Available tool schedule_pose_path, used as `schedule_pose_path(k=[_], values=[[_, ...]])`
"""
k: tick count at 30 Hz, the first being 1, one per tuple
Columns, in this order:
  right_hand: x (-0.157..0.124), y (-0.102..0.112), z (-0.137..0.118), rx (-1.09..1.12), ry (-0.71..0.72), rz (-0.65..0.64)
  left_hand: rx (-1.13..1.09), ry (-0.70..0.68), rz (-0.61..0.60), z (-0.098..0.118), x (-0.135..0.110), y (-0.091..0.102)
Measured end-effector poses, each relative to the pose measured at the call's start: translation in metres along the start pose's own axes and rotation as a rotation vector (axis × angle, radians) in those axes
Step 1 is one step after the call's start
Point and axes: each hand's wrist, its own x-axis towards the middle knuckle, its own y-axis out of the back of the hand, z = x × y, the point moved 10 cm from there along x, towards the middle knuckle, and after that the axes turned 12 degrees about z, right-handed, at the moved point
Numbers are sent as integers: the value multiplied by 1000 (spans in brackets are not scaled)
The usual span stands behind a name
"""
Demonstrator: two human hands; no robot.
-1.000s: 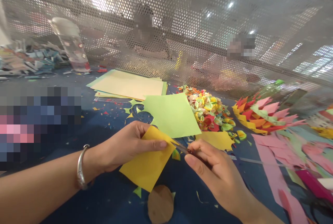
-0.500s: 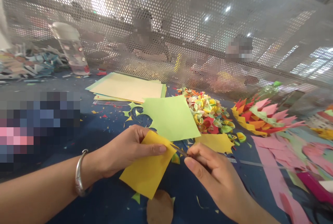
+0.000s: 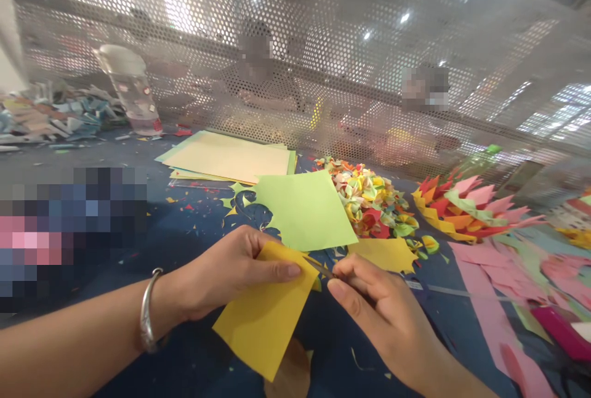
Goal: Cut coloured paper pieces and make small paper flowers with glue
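My left hand [image 3: 252, 268] pinches a sheet of yellow paper [image 3: 263, 318] near its upper edge, thumb on top. In my right hand [image 3: 376, 299] is a pair of scissors [image 3: 322, 266]; the fingers cover the handles, and the narrow blades meet the paper's upper right corner. Just beyond lies a light green sheet [image 3: 307, 210] with curved bites cut from its left edge. A round brown piece [image 3: 290, 373] is partly hidden under the yellow paper. Another yellow piece [image 3: 381, 254] rests behind my right hand.
Stacked paper sheets [image 3: 231, 154] lie at the back, beside a heap of small coloured paper pieces [image 3: 369, 194]. Pointed paper petals [image 3: 475, 207] and pink strips [image 3: 484, 305] fill the right. A bottle [image 3: 133, 93] stands before the perforated screen [image 3: 194, 77], with people beyond it.
The yellow paper has shifted slightly down and right in my left hand's grip, covering more of the brown piece. The scissors stay at its corner, and my right hand has hardly moved.
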Motion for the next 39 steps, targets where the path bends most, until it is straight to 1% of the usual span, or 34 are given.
schedule_pose_path(k=[8, 12, 20, 26, 29, 34, 39], values=[[-1, -1, -1, 0, 32, -1, -34, 53, -11, -5, -1, -2], [-1, 0, -2, 6, 39, -3, -77, 53, -17, -7, -1, -2], [-1, -2, -3, -8, 44, -11, -57, 51, -43, -7, -1, -5], [0, -2, -2, 4, 40, -13, 3, 14, -8, -6, 0, -3], [0, -3, -1, 5, 40, -16, 61, -10, -14, -5, 0, -4], [-1, -2, -2, -9, 50, -15, 69, -20, -24, -4, 0, -5], [-1, -4, 1, 0, 33, -44, 99, -33, -36, -3, 0, -5]])
